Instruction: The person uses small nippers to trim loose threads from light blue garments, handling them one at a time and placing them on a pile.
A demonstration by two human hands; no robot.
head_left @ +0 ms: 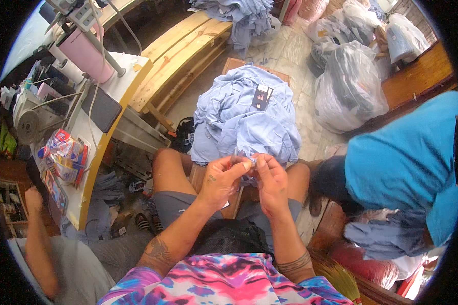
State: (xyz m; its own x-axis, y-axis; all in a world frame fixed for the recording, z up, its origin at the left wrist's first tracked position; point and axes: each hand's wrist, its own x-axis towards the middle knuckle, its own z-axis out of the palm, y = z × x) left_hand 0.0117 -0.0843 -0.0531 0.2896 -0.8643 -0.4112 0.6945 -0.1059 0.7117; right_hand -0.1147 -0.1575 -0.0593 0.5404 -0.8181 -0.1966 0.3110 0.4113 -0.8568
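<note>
A light blue garment (pixel 224 107) lies heaped in front of me on a wooden bench (pixel 235 65), with a black hang tag (pixel 261 96) on top. At its near edge, my left hand (pixel 220 178) is closed, thumb and fingers pinching a small bit of the blue cloth. My right hand (pixel 273 185) meets it from the other side, also pinched on the same bit. The fingertips nearly touch. Whether a small tool or fastener sits between them is too small to make out.
On the left stands a white table (pixel 99 160) with a sewing machine, a pink tumbler (pixel 89 58), and a phone (pixel 101 107). One person in blue (pixel 407 157) bends at the right; another person's arm (pixel 38 244) is lower left. Filled plastic bags (pixel 348 86) stand far right.
</note>
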